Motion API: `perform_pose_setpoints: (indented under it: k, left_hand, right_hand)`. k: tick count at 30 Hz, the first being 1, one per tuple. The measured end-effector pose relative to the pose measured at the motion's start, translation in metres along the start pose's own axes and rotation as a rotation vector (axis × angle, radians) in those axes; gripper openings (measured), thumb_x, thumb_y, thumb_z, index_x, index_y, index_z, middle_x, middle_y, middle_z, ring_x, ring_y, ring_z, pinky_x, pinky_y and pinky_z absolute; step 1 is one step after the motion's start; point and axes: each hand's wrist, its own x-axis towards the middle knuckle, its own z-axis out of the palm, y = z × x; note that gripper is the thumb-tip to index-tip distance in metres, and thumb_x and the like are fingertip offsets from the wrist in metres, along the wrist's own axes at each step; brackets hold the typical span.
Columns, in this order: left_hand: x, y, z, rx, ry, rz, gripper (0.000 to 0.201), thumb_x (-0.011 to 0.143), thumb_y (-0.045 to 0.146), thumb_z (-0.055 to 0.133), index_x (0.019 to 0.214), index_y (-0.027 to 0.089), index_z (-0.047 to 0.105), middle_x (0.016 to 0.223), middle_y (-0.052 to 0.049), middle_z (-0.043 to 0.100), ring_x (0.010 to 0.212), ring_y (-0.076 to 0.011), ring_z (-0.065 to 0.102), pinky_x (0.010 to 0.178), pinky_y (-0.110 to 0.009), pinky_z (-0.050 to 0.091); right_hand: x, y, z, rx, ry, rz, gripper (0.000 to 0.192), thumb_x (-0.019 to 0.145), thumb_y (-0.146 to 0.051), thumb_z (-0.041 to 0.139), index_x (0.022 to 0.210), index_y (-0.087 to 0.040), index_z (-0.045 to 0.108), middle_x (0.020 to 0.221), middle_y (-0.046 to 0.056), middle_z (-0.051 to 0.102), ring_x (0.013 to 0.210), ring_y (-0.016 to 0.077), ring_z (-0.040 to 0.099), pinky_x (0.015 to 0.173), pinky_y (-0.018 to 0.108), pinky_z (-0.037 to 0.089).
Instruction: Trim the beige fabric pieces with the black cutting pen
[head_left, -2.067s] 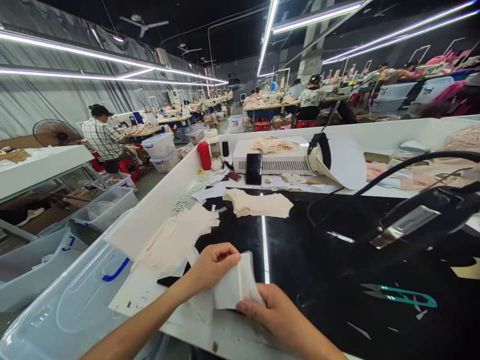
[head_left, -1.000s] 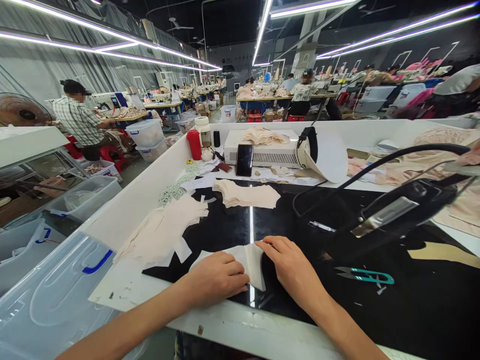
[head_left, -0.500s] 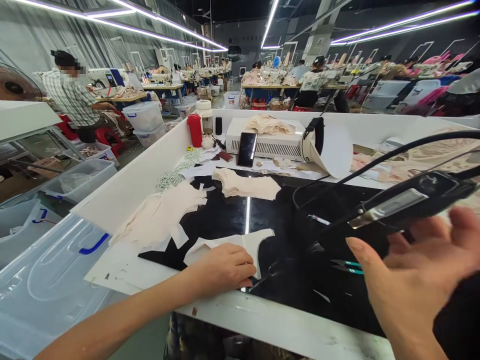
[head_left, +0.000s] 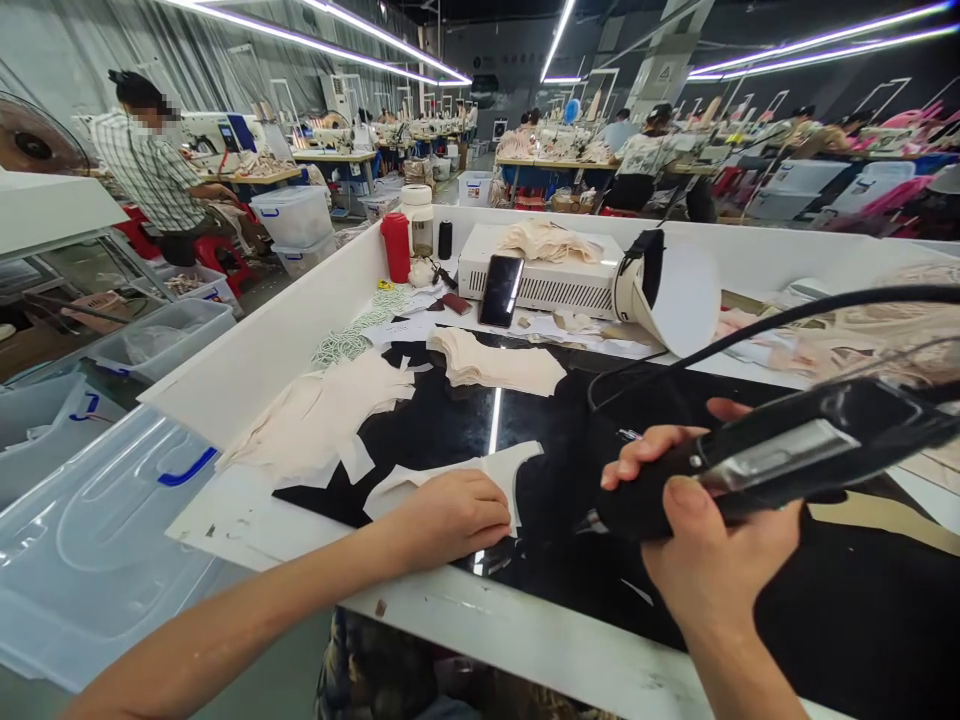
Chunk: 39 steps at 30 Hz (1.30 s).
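Head view, nearest first: the left hand (head_left: 450, 515) lies palm down, fingers curled loosely, pressing flat a pale fabric piece (head_left: 491, 470) that rests on the glossy black worktop (head_left: 825, 600) just behind the table's white front edge. The right hand (head_left: 701, 545) is wrapped around the front end of a black handheld tool (head_left: 772, 455), thumb on top and fingers underneath; the tool hangs over the worktop to the right of the fabric piece, tilted slightly, with a silver plate on its side and a black cable (head_left: 750, 335) arching away from it to the right. No writing on the tool can be made out.

To the left, outside the white side wall (head_left: 262, 350), sits a clear plastic bin lid with a blue handle (head_left: 187, 467). Further back on the worktop lie a loose heap of cream fabric cut-outs (head_left: 322, 415) and a neater stack of the same cloth (head_left: 495, 365). Behind these stand a white slotted box (head_left: 547, 280) with more cloth on top, a dark phone (head_left: 501, 290) leaning against it, a red bottle (head_left: 395, 247) and a white cone-shaped shade (head_left: 675, 295).

Far off, other people sit at rows of sewing tables under long strip lights; a sign on a pillar is too small to read.
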Motion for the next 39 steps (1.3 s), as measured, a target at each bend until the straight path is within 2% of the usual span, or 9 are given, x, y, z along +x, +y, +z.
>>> perform_pose_setpoints:
  k: [5,11,21,26,35,39]
  left_hand:
    - [0.001,0.000,0.004,-0.003,0.028,-0.004,0.020,0.106,0.024,0.056,0.097,0.016,0.071,0.099,-0.005,0.075,0.095,-0.0185,0.068,0.089,-0.031,0.050]
    - [0.000,0.000,0.006,0.028,0.047,0.010,0.019,0.106,0.024,0.057,0.097,0.016,0.071,0.098,-0.005,0.075,0.094,-0.0185,0.067,0.089,-0.031,0.050]
    - [0.002,0.001,0.004,0.026,0.021,0.024,0.022,0.108,0.026,0.054,0.098,0.017,0.071,0.098,-0.006,0.075,0.096,-0.0193,0.067,0.092,-0.031,0.049]
    - [0.003,0.002,0.003,-0.032,0.027,-0.020,0.025,0.109,0.026,0.051,0.099,0.014,0.070,0.096,-0.006,0.074,0.094,-0.0203,0.066,0.091,-0.032,0.049]
    - [0.013,0.007,0.006,0.034,0.003,-0.149,0.011,0.099,0.022,0.068,0.090,0.016,0.066,0.090,-0.002,0.067,0.087,-0.0176,0.064,0.083,-0.027,0.048]
    - [0.014,0.007,0.009,0.071,0.009,-0.138,0.011,0.101,0.020,0.064,0.090,0.016,0.065,0.095,-0.004,0.067,0.090,-0.0187,0.063,0.085,-0.029,0.048]
  right_hand:
    - [-0.026,0.006,0.017,0.164,-0.076,0.031,0.051,0.080,-0.037,0.084,0.123,-0.029,0.059,0.080,-0.004,0.064,0.062,0.0157,0.061,0.050,0.029,0.054]
    - [-0.031,0.015,0.027,0.178,-0.018,0.010,0.049,0.079,-0.037,0.084,0.121,-0.029,0.059,0.081,-0.004,0.063,0.063,0.0155,0.060,0.052,0.030,0.054]
    - [-0.035,0.022,0.025,0.140,-0.026,0.007,0.048,0.080,-0.037,0.081,0.122,-0.031,0.059,0.083,-0.004,0.062,0.065,0.0155,0.058,0.055,0.031,0.054]
    - [-0.038,0.021,0.024,0.143,-0.052,0.018,0.046,0.082,-0.036,0.081,0.122,-0.030,0.058,0.086,-0.003,0.061,0.068,0.0152,0.057,0.058,0.031,0.054]
    - [-0.039,0.019,0.025,0.117,-0.048,0.034,0.046,0.082,-0.037,0.080,0.122,-0.031,0.057,0.085,-0.004,0.061,0.068,0.0155,0.058,0.058,0.031,0.054]
    - [-0.039,0.019,0.025,0.150,-0.041,0.037,0.044,0.082,-0.035,0.081,0.120,-0.030,0.059,0.085,-0.004,0.062,0.068,0.0152,0.059,0.059,0.030,0.055]
